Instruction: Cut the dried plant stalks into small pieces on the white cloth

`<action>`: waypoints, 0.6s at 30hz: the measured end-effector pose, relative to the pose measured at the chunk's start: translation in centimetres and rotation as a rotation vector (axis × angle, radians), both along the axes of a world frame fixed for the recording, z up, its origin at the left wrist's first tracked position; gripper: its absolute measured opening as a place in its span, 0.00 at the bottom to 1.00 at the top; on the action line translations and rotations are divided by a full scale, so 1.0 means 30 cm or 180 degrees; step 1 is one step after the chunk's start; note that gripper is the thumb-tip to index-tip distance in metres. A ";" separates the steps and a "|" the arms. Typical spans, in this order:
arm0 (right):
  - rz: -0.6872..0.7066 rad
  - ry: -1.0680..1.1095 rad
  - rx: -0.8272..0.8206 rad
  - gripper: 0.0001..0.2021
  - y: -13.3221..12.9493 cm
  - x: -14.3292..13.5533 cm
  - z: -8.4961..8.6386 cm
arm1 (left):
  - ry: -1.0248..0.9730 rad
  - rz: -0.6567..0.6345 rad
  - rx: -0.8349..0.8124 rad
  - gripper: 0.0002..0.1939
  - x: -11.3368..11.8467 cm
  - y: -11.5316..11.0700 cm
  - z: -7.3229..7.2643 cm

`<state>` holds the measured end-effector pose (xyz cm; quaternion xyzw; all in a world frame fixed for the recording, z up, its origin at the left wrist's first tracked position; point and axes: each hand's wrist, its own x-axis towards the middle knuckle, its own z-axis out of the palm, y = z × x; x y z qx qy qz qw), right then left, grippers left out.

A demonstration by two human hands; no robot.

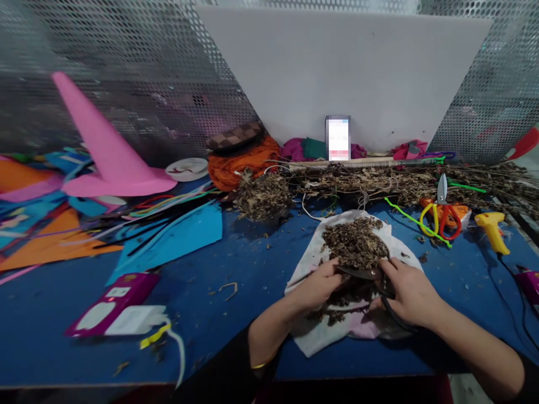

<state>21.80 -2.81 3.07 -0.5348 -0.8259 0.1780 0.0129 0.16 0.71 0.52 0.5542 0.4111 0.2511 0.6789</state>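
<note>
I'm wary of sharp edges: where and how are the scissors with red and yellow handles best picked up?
Probably by the red loop and yellow loop, from the near side: they lie nearest, while the blades point away. Mind the green wire by the loops.

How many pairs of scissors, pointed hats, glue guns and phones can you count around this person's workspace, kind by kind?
Pairs of scissors: 2 (dark scissors at the right hand, yellow-and-red-handled scissors lying free)
Pointed hats: 1 (pink hat)
Glue guns: 1 (yellow glue gun)
Phones: 1 (upright phone)
Total: 5
</note>
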 end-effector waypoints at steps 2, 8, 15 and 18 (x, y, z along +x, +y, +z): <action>0.0038 -0.0032 -0.0012 0.26 -0.001 0.003 -0.005 | -0.0168 0.0004 -0.0127 0.20 0.004 0.001 0.001; -0.0033 -0.0017 -0.0065 0.25 -0.005 0.015 -0.016 | -0.0555 0.0240 -0.0358 0.25 0.022 -0.003 0.006; -0.0024 -0.0077 0.0091 0.26 -0.005 -0.019 -0.008 | 0.0241 0.0174 0.0314 0.14 0.019 -0.013 -0.017; 0.0023 -0.0094 -0.0039 0.23 -0.007 -0.024 -0.015 | 0.0370 0.0102 0.0403 0.14 0.020 -0.016 -0.015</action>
